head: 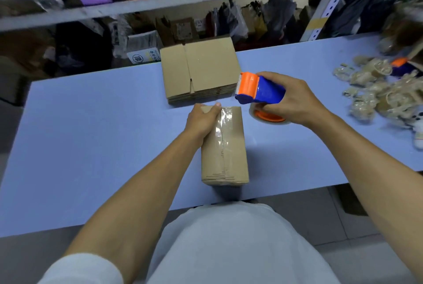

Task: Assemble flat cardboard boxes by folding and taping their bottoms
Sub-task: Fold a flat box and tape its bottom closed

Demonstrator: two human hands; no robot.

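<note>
White cloth of the person's shirt (229, 244) fills the bottom of the view, and just past it a folded cardboard box (225, 146) stands on the pale blue tabletop (91, 146) close to its near edge. Its long axis runs straight away from the person, and its closed bottom faces up with a strip of clear tape (223, 128) along the centre seam. The left hand (202, 119) rests on the far left part of that face, fingers curled over the far edge and thumb lying beside the tape. The right hand (295, 98) is wrapped around a blue and orange tape dispenser (258, 89), held above the tabletop just right of the box's far end, its orange cutter end pointing left and away and its roll of clear tape hanging below. Beyond the box lies a stack of flat boxes (199, 70) at the far edge. Crumpled wads of used tape (375, 91) are scattered at the right. Behind the tabletop stand grey metal shelves (160, 4) crowded with bags and packages, blurred.
</note>
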